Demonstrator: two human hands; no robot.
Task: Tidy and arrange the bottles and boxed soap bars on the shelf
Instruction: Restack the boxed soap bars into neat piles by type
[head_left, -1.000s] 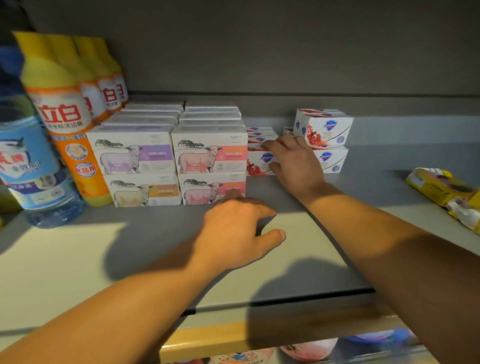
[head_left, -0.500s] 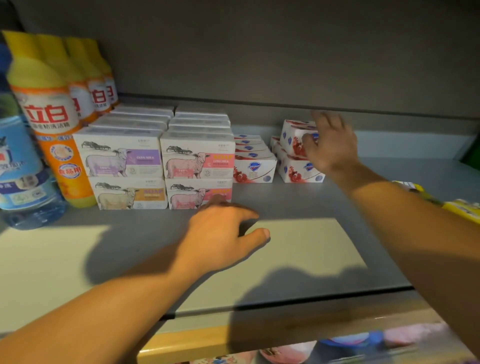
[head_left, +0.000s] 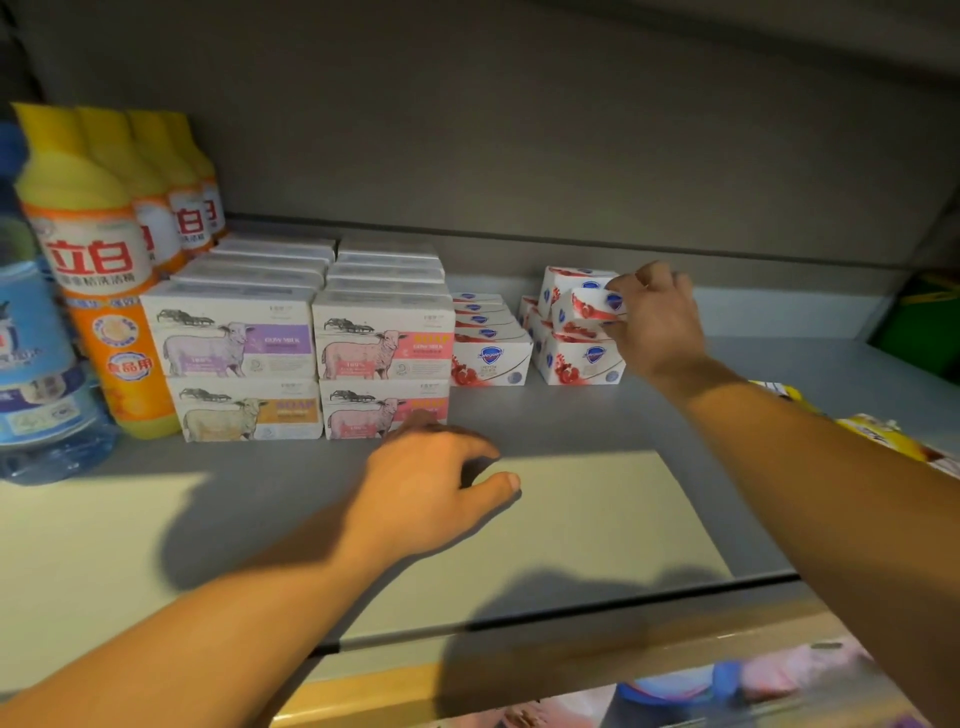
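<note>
My right hand (head_left: 657, 317) pinches small white-and-red soap box (head_left: 592, 307), tilted, lifted just above right-hand stack of same boxes (head_left: 582, 358). Single row of same boxes (head_left: 491, 353) just left of that stack. My left hand (head_left: 431, 473) rests on shelf (head_left: 597, 415), fingers loosely curled, holding nothing; sheep-print soap boxes (head_left: 311, 358) just beyond its fingertips. Yellow bottles (head_left: 98, 260) far left of it.

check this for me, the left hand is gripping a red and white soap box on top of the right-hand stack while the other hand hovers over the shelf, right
Not quite: the head view shows the right hand, not the left, gripping the red and white soap box on top of that stack. The left hand is the one over the shelf, holding nothing.
</note>
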